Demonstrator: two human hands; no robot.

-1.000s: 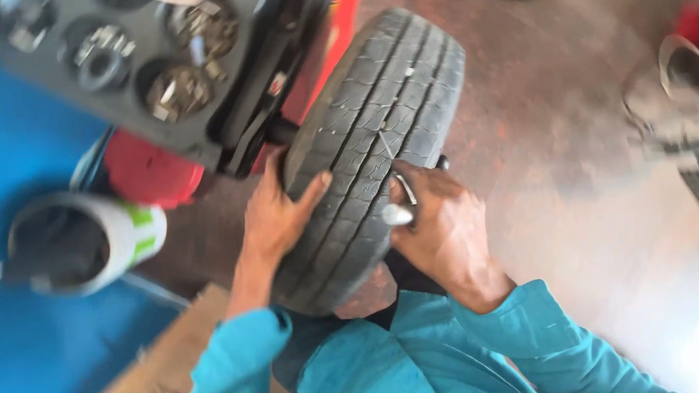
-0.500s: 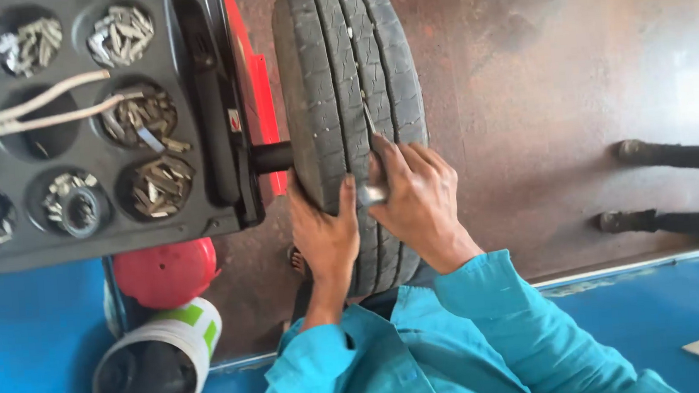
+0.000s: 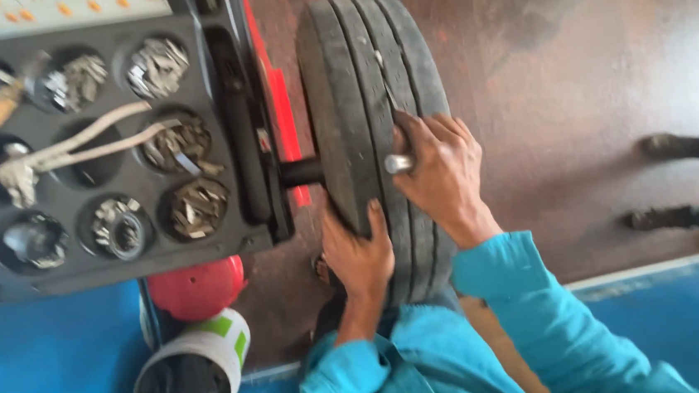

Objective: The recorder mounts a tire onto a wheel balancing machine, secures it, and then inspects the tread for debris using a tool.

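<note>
Brown concrete floor [image 3: 575,104]; blue painted floor [image 3: 47,370].

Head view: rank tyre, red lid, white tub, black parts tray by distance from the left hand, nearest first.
1. Tyre: left hand rests on its tread.
2. Red lid: to the hand's left.
3. Black parts tray and white tub: farther left, too close to call.

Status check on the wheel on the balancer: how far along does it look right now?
Done: the tyre sits mounted on the machine's shaft. In hand: the left hand steadies the near tread, while the right hand presses a small metal tool against the tread. Left: the clip weights in the tray lie untouched, and none can be seen on the wheel; the rim is hidden from view.
</note>
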